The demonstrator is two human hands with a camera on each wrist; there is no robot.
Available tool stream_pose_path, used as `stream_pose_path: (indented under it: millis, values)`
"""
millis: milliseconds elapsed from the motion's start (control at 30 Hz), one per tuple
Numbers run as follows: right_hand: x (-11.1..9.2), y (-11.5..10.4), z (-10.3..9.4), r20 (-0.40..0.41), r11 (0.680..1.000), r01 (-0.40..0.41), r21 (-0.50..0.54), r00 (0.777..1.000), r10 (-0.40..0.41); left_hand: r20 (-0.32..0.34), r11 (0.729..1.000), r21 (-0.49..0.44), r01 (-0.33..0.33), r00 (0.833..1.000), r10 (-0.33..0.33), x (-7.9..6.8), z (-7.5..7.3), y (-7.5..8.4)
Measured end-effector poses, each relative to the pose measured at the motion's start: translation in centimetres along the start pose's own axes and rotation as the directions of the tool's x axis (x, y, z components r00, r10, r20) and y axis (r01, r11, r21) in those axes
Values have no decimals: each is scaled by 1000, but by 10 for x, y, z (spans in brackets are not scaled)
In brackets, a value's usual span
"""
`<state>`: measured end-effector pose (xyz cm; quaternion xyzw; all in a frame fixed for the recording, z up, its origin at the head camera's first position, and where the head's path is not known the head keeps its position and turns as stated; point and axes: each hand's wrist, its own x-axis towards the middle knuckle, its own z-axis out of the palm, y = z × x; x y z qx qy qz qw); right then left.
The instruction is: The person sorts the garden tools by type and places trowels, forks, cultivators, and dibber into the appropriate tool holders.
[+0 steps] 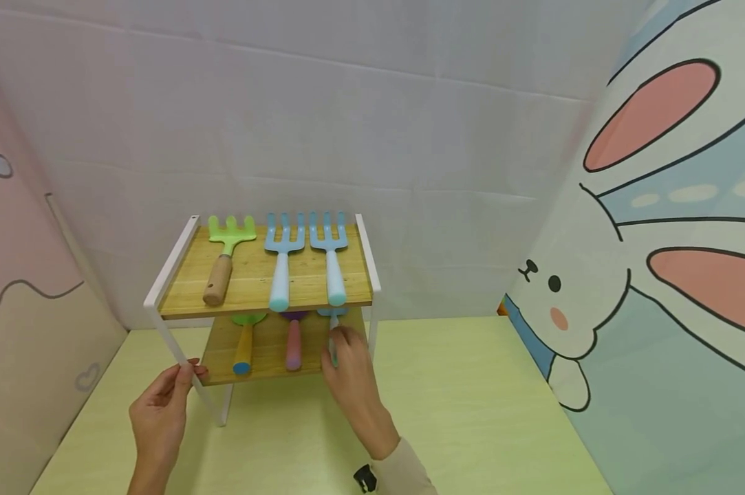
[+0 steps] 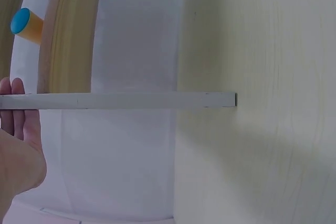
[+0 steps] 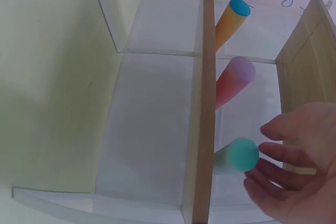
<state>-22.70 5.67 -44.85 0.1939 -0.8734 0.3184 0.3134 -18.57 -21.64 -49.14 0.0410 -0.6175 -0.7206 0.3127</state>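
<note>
My left hand [image 1: 159, 414] grips the front left leg [image 2: 131, 100] of a two-tier wooden rack [image 1: 248, 278], fingers behind the white metal. At the lower tier's right end, my right hand [image 1: 351, 371] is at a light blue hand tool [image 3: 237, 156] with a mint-tipped handle. Its thumb and curved fingers stand loosely around the handle's end in the right wrist view. Beside that tool lie one with a pink handle [image 1: 294, 346] and one with a yellow, blue-tipped handle [image 1: 244, 349]. Their heads are partly hidden under the upper tier.
On the upper tier lie a green hand fork [image 1: 228, 240] with a wooden handle and two light blue hand forks, the middle one [image 1: 280, 278] and the right one [image 1: 333, 275]. The rack stands on a pale table [image 1: 471, 405], before a white cloth backdrop [image 1: 372, 124].
</note>
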Motion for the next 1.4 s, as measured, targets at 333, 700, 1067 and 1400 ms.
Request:
stream_pose_path:
  millis: [333,700,1067,1400]
  values:
    - [-11,13,3,-140,979,186,81,975,-173,-16,998,55,6,1000,-5,-2,0,4]
    - [-26,23,-3,-127,945,256,202,964,-234,21,995,73,-65,998,64,-4,-3,4]
    - [-40,27,-14,-143,934,281,219,956,-254,-48,974,224,11,999,0,-13,-4,14]
    - [-56,51,-28,-158,943,257,211,961,-227,33,877,431,-214,975,222,-18,-14,15]
